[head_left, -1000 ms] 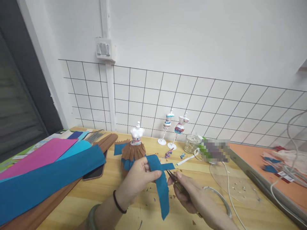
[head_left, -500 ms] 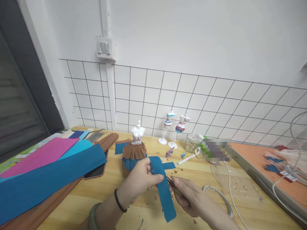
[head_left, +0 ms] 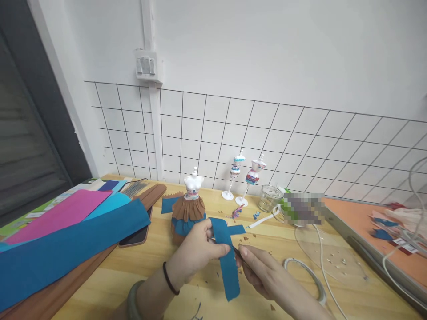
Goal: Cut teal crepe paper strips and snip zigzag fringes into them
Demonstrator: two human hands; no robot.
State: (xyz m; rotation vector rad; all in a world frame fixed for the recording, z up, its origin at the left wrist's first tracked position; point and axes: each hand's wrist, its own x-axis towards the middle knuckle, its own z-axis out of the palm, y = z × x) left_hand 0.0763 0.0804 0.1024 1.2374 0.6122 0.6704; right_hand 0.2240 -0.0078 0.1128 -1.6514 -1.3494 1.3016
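Note:
My left hand pinches a strip of blue cloth between thumb and fingers, and the strip's lower end hangs down with a jagged edge. My right hand is closed around small dark snips. Their thin tips touch the strip's right edge beside my left thumb; most of the tool is hidden in the fingers. Just behind my left hand stands a small white dress form wearing a brown gathered skirt over a blue layer.
Two more mini dress forms stand near the wire grid. A glass jar, a tape roll and a white cable lie rightward. Cloth pieces cover the left side, over a phone. Small scraps dot the table.
The strip's lower end has swung slightly up and left. The snips' tips, seen apart before, now look closer together at the cloth edge. My view has shifted slightly.

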